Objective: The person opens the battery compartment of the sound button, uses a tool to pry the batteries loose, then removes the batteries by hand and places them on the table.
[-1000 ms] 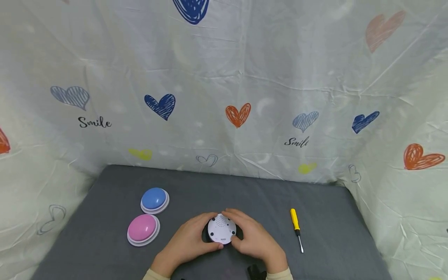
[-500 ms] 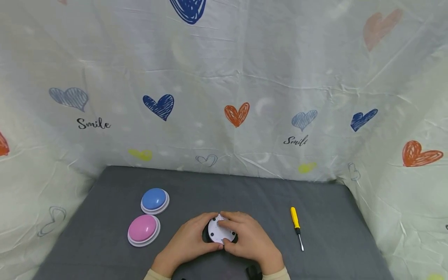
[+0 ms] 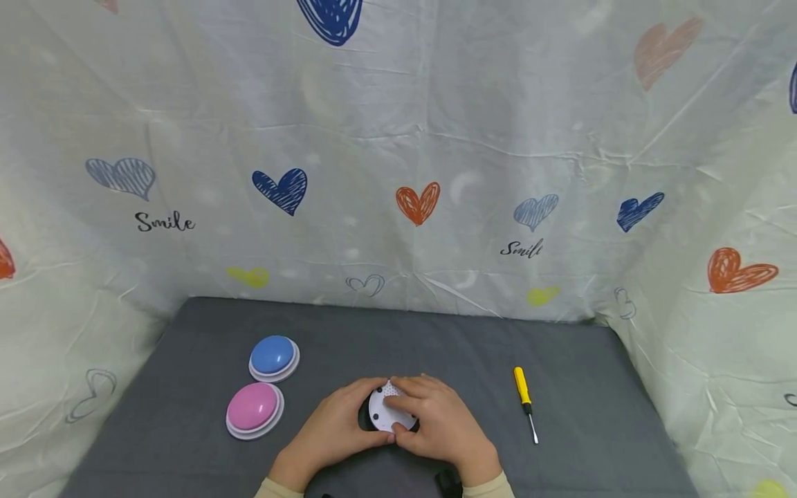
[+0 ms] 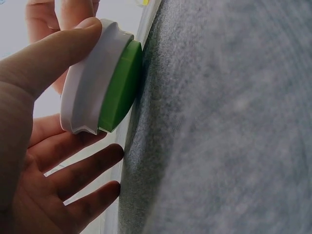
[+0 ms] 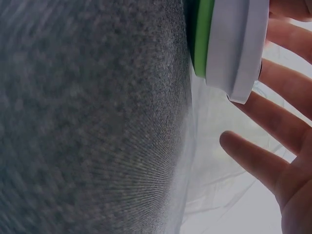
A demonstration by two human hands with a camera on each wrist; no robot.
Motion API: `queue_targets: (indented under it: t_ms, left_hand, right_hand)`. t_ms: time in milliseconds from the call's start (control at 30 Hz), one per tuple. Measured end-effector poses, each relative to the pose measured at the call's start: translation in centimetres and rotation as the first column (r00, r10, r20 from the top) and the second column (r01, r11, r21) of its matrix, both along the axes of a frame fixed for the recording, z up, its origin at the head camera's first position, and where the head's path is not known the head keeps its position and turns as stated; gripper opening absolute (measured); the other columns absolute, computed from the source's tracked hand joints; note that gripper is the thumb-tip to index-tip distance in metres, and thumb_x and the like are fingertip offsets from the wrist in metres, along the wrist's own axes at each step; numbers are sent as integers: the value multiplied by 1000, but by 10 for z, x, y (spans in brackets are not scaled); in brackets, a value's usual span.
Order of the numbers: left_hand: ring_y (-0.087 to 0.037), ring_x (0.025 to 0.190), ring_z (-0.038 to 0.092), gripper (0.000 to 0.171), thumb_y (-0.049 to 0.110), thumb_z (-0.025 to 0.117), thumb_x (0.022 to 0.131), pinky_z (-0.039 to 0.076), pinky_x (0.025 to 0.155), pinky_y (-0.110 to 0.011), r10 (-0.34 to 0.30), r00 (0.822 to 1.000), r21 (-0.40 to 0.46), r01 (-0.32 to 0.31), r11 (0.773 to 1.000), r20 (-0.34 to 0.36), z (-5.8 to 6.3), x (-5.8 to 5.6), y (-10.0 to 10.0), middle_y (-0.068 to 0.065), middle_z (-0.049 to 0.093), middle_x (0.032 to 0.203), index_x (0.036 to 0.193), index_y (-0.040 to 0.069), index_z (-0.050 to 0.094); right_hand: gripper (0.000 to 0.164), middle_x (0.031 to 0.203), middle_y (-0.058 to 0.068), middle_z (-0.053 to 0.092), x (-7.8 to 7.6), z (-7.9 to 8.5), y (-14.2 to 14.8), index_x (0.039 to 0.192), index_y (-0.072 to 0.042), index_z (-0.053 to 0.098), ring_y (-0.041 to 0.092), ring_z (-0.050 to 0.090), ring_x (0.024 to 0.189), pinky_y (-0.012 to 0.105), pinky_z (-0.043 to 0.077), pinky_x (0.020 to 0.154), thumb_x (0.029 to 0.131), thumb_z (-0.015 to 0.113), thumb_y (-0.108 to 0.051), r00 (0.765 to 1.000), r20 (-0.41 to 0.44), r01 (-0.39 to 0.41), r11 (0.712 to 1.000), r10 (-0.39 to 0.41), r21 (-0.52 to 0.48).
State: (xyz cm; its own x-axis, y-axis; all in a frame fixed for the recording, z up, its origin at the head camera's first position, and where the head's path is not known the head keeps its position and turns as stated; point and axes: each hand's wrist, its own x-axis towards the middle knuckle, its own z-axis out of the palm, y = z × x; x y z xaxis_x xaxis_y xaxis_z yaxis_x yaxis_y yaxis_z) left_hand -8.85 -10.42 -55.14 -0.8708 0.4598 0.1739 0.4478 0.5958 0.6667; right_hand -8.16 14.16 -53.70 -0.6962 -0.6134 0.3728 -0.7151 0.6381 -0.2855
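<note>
A round buzzer button (image 3: 389,413) lies upside down between both hands, its white base up, with speaker holes and black feet showing. Its green dome (image 4: 121,87) faces down against the grey cloth in the left wrist view. My left hand (image 3: 339,425) holds the rim from the left, thumb at the near edge and a finger at the far edge. My right hand (image 3: 442,425) grips the right side; its thumb is at the near rim and one finger lies across the base, hiding part of it. The right wrist view shows the white rim (image 5: 234,46) beside spread lower fingers.
A blue buzzer (image 3: 272,355) and a pink buzzer (image 3: 252,408) stand dome up at the left. To the right lies a screwdriver (image 3: 524,394) with a yellow handle. Behind the grey-covered table (image 3: 436,346) hangs a white curtain (image 3: 349,124) printed with hearts.
A right-hand finger has moved from the rim onto the button's base, and the right thumb has shifted left along the near edge. The left hand keeps its hold.
</note>
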Motion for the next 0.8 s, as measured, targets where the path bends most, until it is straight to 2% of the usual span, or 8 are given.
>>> queue_targets:
  t_ms: [133, 333, 467, 567, 800]
  left_hand:
    - [-16, 129, 67, 86, 59, 95, 79, 58, 106, -49, 3, 1000, -1, -3, 1000, 6, 0, 1, 0, 3, 69, 142, 148, 16, 67]
    - [-17, 129, 67, 85, 57, 95, 81, 58, 106, -49, 2, 1000, 11, -2, 1000, 14, -1, 2, 1, 2, 70, 142, 149, 14, 67]
    - [-15, 128, 67, 84, 61, 93, 82, 59, 105, -48, 1, 1000, 13, -1, 1000, 29, -2, 2, 0, 5, 69, 142, 149, 17, 66]
    - [-16, 128, 67, 85, 66, 90, 82, 59, 104, -49, 5, 999, 14, -6, 1000, 44, -3, 1, -1, 6, 68, 143, 149, 19, 66]
    - [-17, 129, 66, 86, 64, 92, 81, 59, 104, -50, 22, 999, 8, -22, 1000, 44, 0, 0, 2, 4, 68, 144, 150, 19, 65]
  right_hand:
    - [36, 147, 1, 69, -1, -3, 1, 126, -24, 84, 18, 67, 132, 51, 53, 115, 91, 87, -29, 1000, 1, -22, 1000, 22, -8]
    - [29, 143, 1, 72, -3, -10, 2, 118, -24, 87, 23, 69, 131, 73, 41, 118, 89, 89, -24, 998, -40, -57, 998, 55, -40]
    - [29, 140, 3, 73, -3, -14, 2, 116, -22, 87, 25, 70, 130, 80, 33, 118, 87, 91, -23, 995, -70, -72, 995, 67, -65]
    - [28, 139, 3, 74, -3, -15, 2, 116, -21, 87, 26, 70, 130, 76, 36, 119, 88, 90, -21, 995, -71, -80, 993, 74, -90]
    - [27, 140, 5, 74, -3, -14, 3, 119, -20, 87, 29, 68, 133, 52, 52, 116, 92, 87, -16, 994, -37, -103, 987, 99, -126]
